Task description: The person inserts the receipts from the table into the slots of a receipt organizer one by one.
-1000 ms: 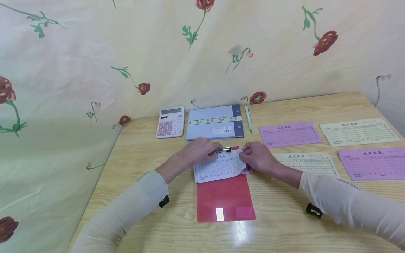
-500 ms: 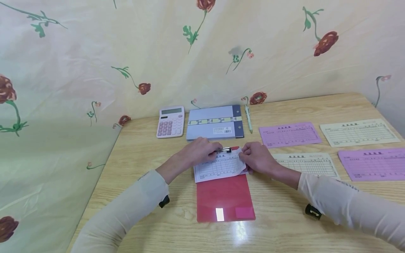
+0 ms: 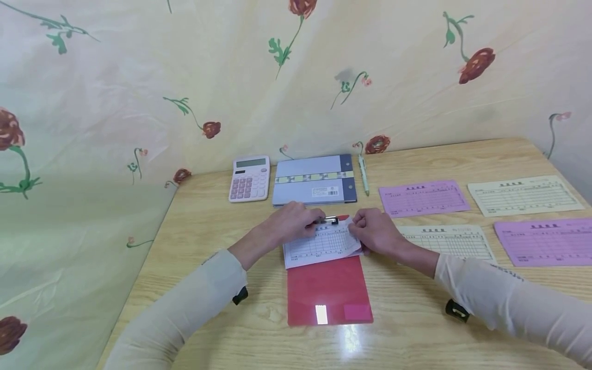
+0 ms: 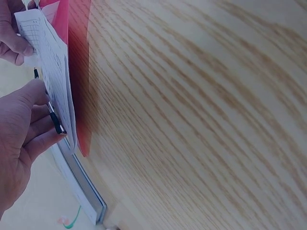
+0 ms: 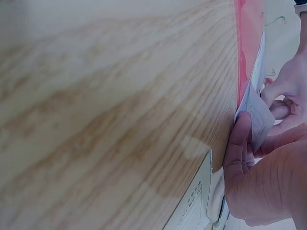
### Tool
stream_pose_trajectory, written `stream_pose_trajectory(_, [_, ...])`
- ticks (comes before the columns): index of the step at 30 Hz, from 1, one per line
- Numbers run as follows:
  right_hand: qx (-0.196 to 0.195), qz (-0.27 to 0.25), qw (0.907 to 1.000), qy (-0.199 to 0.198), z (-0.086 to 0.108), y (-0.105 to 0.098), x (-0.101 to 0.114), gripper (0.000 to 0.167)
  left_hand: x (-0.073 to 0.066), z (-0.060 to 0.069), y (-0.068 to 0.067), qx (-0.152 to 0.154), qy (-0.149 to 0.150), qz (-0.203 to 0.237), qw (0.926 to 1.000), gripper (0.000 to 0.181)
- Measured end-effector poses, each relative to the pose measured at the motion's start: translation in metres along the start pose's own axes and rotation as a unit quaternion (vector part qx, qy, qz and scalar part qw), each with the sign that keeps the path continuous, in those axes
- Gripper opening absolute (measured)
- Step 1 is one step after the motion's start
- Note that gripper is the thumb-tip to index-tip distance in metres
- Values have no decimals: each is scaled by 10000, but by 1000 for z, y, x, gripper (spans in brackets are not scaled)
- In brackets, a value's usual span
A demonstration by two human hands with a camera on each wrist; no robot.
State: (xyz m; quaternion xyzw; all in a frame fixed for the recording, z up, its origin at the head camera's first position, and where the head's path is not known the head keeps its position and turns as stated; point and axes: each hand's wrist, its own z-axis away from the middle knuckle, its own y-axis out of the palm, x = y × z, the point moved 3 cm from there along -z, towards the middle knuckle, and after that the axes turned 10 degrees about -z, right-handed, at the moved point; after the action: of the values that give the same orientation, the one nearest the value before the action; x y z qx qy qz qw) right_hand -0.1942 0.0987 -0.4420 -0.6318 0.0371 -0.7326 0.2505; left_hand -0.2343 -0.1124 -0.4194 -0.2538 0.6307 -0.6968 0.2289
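Observation:
A red clipboard (image 3: pixel 326 293) lies on the wooden table with a small stack of printed white forms (image 3: pixel 319 245) over its upper half. My left hand (image 3: pixel 295 221) pinches the metal clip (image 3: pixel 329 220) at the top, thumb on one side and fingers on the other in the left wrist view. At the stack's right edge, my right hand (image 3: pixel 375 230) pinches the corner of the forms, which bends up there. The right wrist view shows its thumb and fingers on the lifted sheet (image 5: pixel 259 112). Whether the clip's mouth is raised is hidden.
Behind the clipboard are a pink calculator (image 3: pixel 250 179), a blue-grey binder (image 3: pixel 307 180) and a green pen (image 3: pixel 363 174). To the right lie loose forms: purple (image 3: pixel 423 198), cream (image 3: pixel 524 195), another cream (image 3: pixel 444 241) and another purple (image 3: pixel 548 241). A floral curtain (image 3: pixel 208 77) hangs behind.
The top form has slid slightly left, closer in line with the sheets beneath. Both hands keep nearly the same places and grips.

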Motion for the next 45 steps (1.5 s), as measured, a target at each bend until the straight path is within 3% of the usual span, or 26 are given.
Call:
stream_pose_trajectory(17, [-38, 93, 9999, -103, 0, 1, 0, 14, -2, 1, 0, -39, -29, -37, 10000, 27])
stream_pose_trajectory(23, [161, 175, 9997, -60, -2, -3, 1, 16, -3, 1, 1, -231, -75, -83, 9997, 29])
stream_pose_trajectory(29, [516, 1058, 9930, 83, -9, -16, 11, 36, -6, 3, 1, -240, -235, -153, 9993, 32])
stream_pose_trajectory(32, [387, 1611, 9860, -208, -12, -23, 18, 39, -6, 4, 0, -264, -241, -195, 9992, 32])
stream_pose_trajectory(35, [280, 1814, 9815, -541, -15, -29, 22, 27, -5, 4, 1, -304, -215, -218, 9991, 32])
stream_pose_trajectory(40, [467, 1877, 9755, -1046, -20, -30, 19, 16, -5, 4, 1, -290, -224, -190, 9991, 32])
stream_pose_trajectory(45, [484, 1761, 9763, -1164, -20, -25, 16, 13, -6, 5, 1, -275, -232, -192, 9992, 31])
